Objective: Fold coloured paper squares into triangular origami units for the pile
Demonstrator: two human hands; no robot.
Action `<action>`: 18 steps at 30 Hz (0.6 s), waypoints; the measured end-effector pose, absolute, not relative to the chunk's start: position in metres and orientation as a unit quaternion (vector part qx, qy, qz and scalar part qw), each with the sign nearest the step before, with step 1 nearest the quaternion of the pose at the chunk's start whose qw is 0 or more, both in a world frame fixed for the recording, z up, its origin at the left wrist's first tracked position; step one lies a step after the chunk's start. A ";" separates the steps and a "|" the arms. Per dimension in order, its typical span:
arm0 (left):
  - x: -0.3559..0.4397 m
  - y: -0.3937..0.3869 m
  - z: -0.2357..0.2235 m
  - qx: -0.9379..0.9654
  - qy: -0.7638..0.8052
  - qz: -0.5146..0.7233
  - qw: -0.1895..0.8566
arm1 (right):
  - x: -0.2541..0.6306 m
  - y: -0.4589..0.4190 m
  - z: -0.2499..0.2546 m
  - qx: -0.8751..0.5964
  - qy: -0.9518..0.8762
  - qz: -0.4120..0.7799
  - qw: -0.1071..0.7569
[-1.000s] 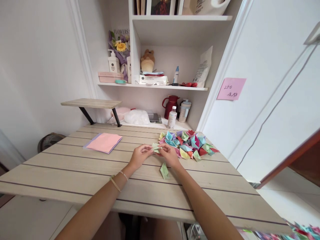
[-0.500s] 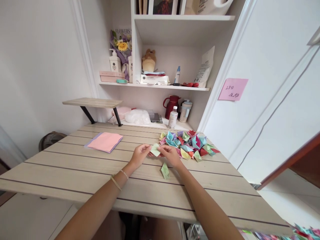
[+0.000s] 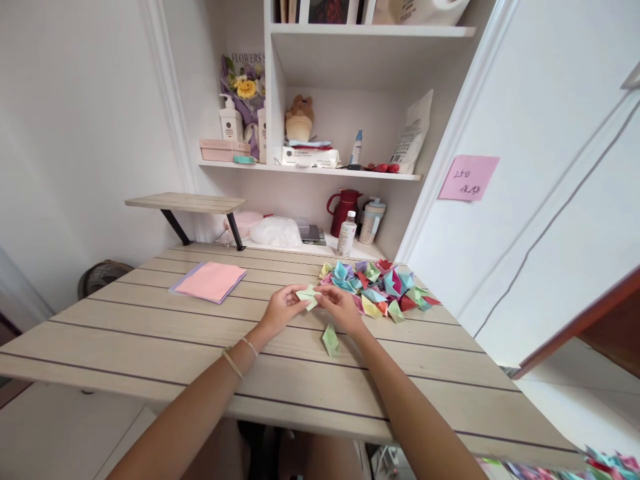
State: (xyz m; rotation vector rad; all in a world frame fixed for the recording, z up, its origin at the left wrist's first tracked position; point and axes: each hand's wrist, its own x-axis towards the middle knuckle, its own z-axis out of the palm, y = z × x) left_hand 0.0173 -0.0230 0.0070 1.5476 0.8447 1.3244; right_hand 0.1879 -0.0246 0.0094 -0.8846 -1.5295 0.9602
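Observation:
A small piece of folded light-green paper (image 3: pixel 308 296) is held up between my two hands, above the middle of the table. My left hand (image 3: pixel 285 308) pinches its left side, and my right hand (image 3: pixel 340 305) grips its right side with thumb and fingers. Below the right wrist lies a folded light-green paper shape (image 3: pixel 331 341), touched by neither hand. Just beyond my right hand is a pile of folded paper pieces (image 3: pixel 373 293) in many colours.
A stack of pink and purple paper sheets (image 3: pixel 210 282) lies on the slatted table (image 3: pixel 150 340) at left. A small raised shelf (image 3: pixel 185 203) stands behind it. At the back are a bottle (image 3: pixel 346 235), a red jug (image 3: pixel 344 212) and a tumbler (image 3: pixel 373 221).
The light-green paper between my hands has changed angle and looks more folded. My left fingers have shifted on it. The pile and the stack lie where they were.

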 end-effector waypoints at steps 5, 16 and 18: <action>0.016 -0.022 0.005 0.649 0.349 0.525 0.426 | 0.190 -0.027 0.011 -0.413 -0.699 0.327 0.483; 0.013 -0.021 0.004 0.687 0.383 0.525 0.324 | 0.190 -0.028 0.014 -0.384 -0.734 0.301 0.471; 0.013 -0.022 0.007 0.698 0.382 0.526 0.300 | 0.190 -0.027 0.014 -0.381 -0.738 0.300 0.470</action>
